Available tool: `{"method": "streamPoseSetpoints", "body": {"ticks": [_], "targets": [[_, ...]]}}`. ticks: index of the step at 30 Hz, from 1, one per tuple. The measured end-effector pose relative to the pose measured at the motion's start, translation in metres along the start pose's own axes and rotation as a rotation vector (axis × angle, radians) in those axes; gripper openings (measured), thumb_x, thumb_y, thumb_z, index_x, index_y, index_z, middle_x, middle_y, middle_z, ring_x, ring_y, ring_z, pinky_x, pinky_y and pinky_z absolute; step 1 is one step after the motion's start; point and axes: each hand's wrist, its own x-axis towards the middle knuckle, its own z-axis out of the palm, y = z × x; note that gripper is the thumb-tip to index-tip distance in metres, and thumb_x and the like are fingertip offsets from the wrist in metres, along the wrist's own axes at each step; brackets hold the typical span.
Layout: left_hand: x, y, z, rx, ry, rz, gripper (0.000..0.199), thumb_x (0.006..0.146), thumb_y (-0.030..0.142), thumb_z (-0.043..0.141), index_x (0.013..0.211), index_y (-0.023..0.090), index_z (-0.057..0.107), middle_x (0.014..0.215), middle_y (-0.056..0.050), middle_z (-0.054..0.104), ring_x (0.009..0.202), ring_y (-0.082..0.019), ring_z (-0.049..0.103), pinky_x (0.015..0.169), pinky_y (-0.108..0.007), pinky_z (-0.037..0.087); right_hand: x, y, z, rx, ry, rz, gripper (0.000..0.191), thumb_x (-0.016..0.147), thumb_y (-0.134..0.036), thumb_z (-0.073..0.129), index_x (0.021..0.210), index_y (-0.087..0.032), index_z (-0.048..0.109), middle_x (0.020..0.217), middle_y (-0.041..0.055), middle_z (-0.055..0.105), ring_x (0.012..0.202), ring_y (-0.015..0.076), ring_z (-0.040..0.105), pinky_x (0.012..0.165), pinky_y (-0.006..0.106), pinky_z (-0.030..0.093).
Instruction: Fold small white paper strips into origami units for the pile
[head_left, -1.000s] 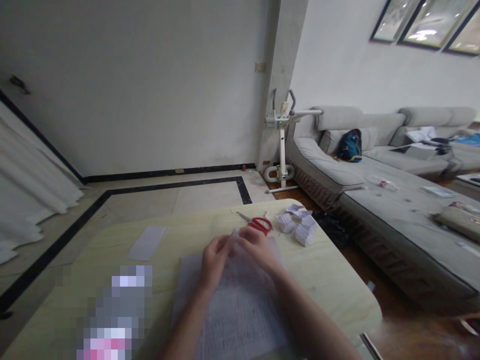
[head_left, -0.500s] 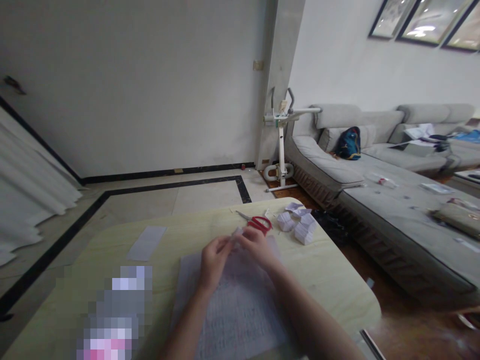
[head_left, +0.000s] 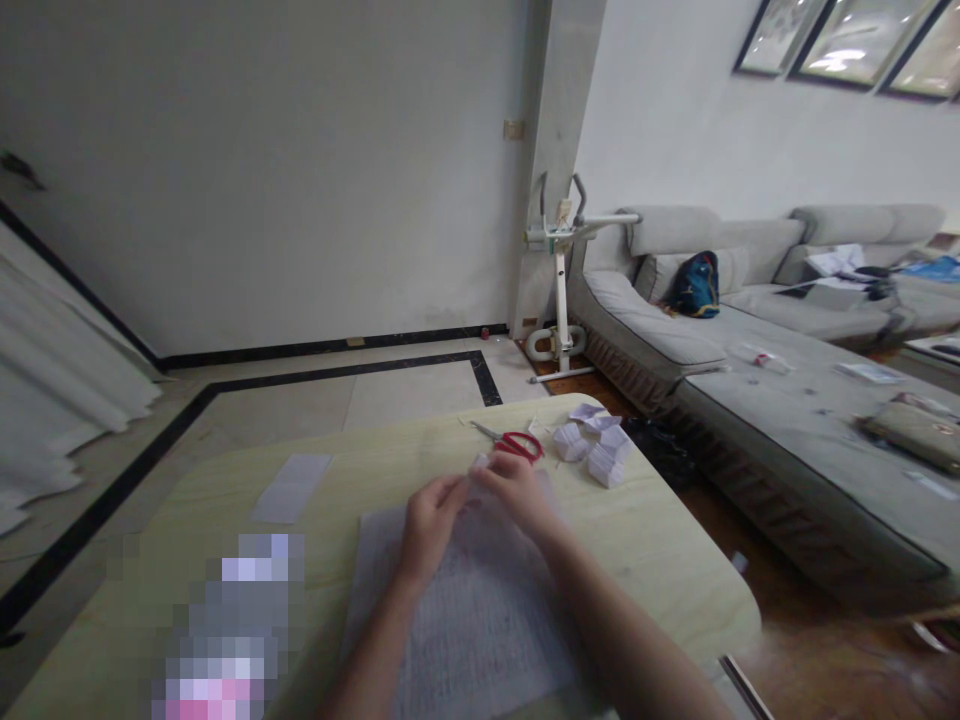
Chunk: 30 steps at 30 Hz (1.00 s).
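Observation:
Both of my hands meet above a large sheet with faint writing [head_left: 480, 620] on the pale table [head_left: 660, 560]. Fingers and thumb of my left hand [head_left: 433, 520] pinch a small piece of white paper. Its other side is gripped by my right hand [head_left: 517, 490], and a bit of the paper [head_left: 480, 461] shows at the fingertips. Just beyond my right hand lie scissors with red handles [head_left: 519, 445], blades pointing left. Several crumpled or folded paper pieces [head_left: 606, 455] rest to their right. A flat white paper strip [head_left: 291, 488] is at the left.
A blurred-out object [head_left: 232, 620] stands on the table's left side. Beyond the table are a grey sofa [head_left: 795, 420] with a backpack [head_left: 697, 285], a white exercise machine [head_left: 561, 290] and a black bag [head_left: 660, 450] on the floor.
My hands have shifted only slightly, fingers still at the small paper. The scissors and other papers lie as before.

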Motion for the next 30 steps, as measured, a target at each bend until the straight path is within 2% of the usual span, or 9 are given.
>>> {"method": "streamPoseSetpoints", "body": {"ticks": [7, 12, 18, 25, 30], "targets": [[0.000, -0.005, -0.002, 0.101, -0.079, 0.007, 0.032, 0.078, 0.042, 0.059, 0.080, 0.012, 0.069, 0.073, -0.006, 0.070, 0.068, -0.018, 0.065, 0.063, -0.024, 0.047, 0.000, 0.000, -0.002, 0.031, 0.035, -0.030, 0.022, 0.074, -0.033, 0.063, 0.062, -0.016, 0.057, 0.059, -0.0020, 0.050, 0.057, 0.0113, 0.047, 0.053, 0.023, 0.035], [-0.001, -0.004, -0.002, 0.135, -0.113, 0.012, 0.032, 0.080, 0.042, 0.056, 0.078, 0.012, 0.067, 0.071, -0.006, 0.069, 0.069, -0.018, 0.064, 0.064, -0.025, 0.046, 0.000, -0.004, -0.004, 0.127, -0.052, 0.012, 0.023, 0.077, -0.037, 0.061, 0.077, -0.015, 0.065, 0.063, -0.0005, 0.054, 0.058, 0.0118, 0.049, 0.054, 0.023, 0.036], [-0.001, -0.003, -0.001, 0.092, -0.145, -0.026, 0.031, 0.078, 0.042, 0.059, 0.079, 0.012, 0.068, 0.073, -0.006, 0.070, 0.069, -0.018, 0.064, 0.064, -0.025, 0.046, 0.000, -0.004, -0.005, 0.171, -0.059, 0.033, 0.026, 0.076, -0.039, 0.063, 0.065, -0.015, 0.060, 0.057, -0.0024, 0.049, 0.054, 0.0103, 0.045, 0.052, 0.022, 0.033], [0.001, -0.012, -0.002, 0.058, -0.140, -0.052, 0.035, 0.078, 0.045, 0.058, 0.085, 0.012, 0.067, 0.076, -0.007, 0.069, 0.069, -0.019, 0.063, 0.062, -0.025, 0.046, 0.001, -0.001, -0.005, 0.127, -0.036, 0.035, 0.027, 0.075, -0.039, 0.064, 0.063, -0.015, 0.060, 0.056, -0.0028, 0.048, 0.053, 0.0100, 0.043, 0.051, 0.022, 0.031], [0.000, -0.010, -0.001, 0.123, -0.136, 0.004, 0.035, 0.081, 0.045, 0.052, 0.081, 0.012, 0.066, 0.071, -0.005, 0.065, 0.066, -0.017, 0.060, 0.060, -0.024, 0.044, 0.001, -0.003, -0.007, 0.102, -0.028, 0.043, 0.028, 0.074, -0.039, 0.064, 0.062, -0.015, 0.060, 0.055, -0.0027, 0.048, 0.052, 0.0100, 0.043, 0.050, 0.022, 0.030]]}}
